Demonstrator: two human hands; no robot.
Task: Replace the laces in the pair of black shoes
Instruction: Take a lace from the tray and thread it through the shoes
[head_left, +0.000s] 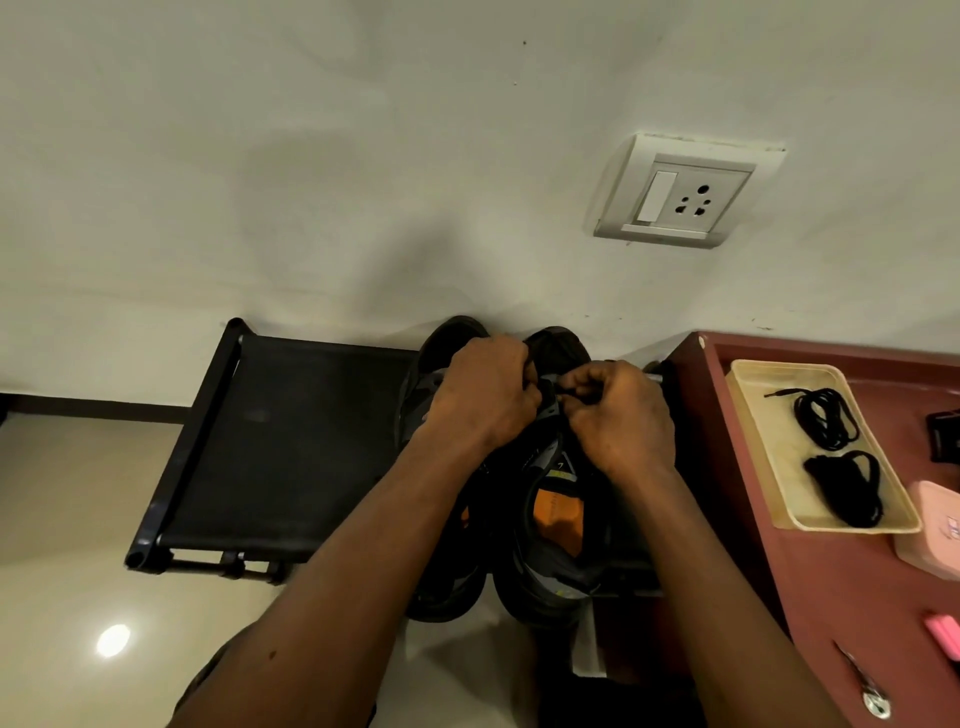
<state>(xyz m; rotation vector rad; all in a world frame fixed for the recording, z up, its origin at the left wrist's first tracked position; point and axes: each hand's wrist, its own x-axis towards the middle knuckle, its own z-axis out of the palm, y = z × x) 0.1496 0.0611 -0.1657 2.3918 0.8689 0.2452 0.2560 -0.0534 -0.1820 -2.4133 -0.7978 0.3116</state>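
Note:
Two black shoes stand side by side on a black rack against the wall, toes toward the wall. The right shoe (553, 545) shows an orange insole; the left shoe (447, 587) lies mostly under my forearm. My left hand (480, 395) curls over the front of the right shoe's lacing area. My right hand (618, 415) pinches something small and dark there, apparently a lace, between thumb and fingers. What my left fingers hold is hidden. Two bundles of black laces (826, 418) (852, 486) lie in a cream tray (753, 415) on the right.
The black rack's fabric shelf (280, 441) extends left of the shoes. A red-brown table (831, 597) at right carries the tray, a pink box (935, 530), a pink item (943, 631), a metal tool (862, 680) and a dark object (945, 434). A wall socket (685, 192) sits above.

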